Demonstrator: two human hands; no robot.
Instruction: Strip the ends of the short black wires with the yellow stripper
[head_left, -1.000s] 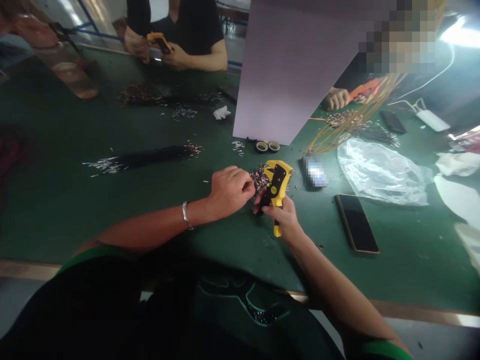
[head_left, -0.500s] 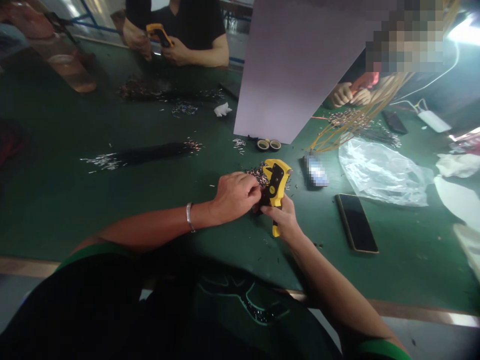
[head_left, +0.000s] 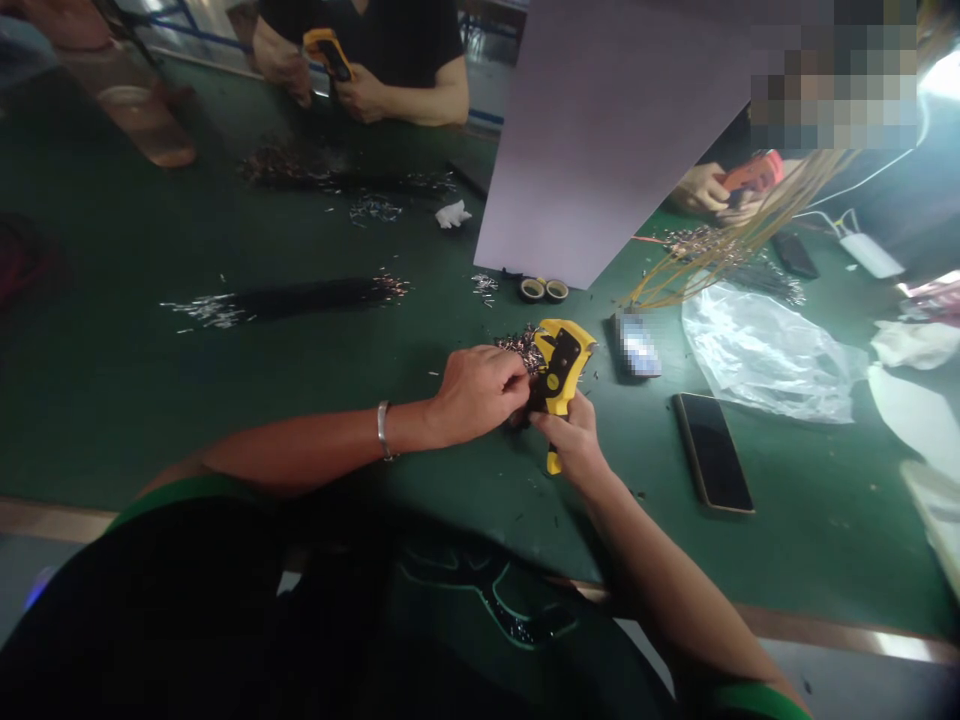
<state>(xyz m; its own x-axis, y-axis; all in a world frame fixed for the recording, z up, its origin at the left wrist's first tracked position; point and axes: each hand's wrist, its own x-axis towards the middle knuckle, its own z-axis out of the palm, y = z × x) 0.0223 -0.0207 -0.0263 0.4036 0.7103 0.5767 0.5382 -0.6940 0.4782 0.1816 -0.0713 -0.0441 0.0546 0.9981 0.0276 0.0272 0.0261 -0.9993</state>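
Observation:
My right hand is wrapped round the handle of a yellow and black wire stripper, its head tilted up. Close against the tool's left side, my left hand is closed in a pinch, with a silver bracelet at the wrist. What its fingers hold is hidden; a bundle of dark wires with bare copper ends shows just behind them. Farther left on the green table lies a bundle of black wires with silvery ends on one side and copper ends on the other.
A white panel stands ahead, with two tape rolls at its foot. To the right are a phone, a clear plastic bag and yellow wires. Across the table, co-workers' hands hold similar tools.
The view has shifted slightly. The wire stripper's head has tilted a little to the right; both hands keep nearly the same place and grip.

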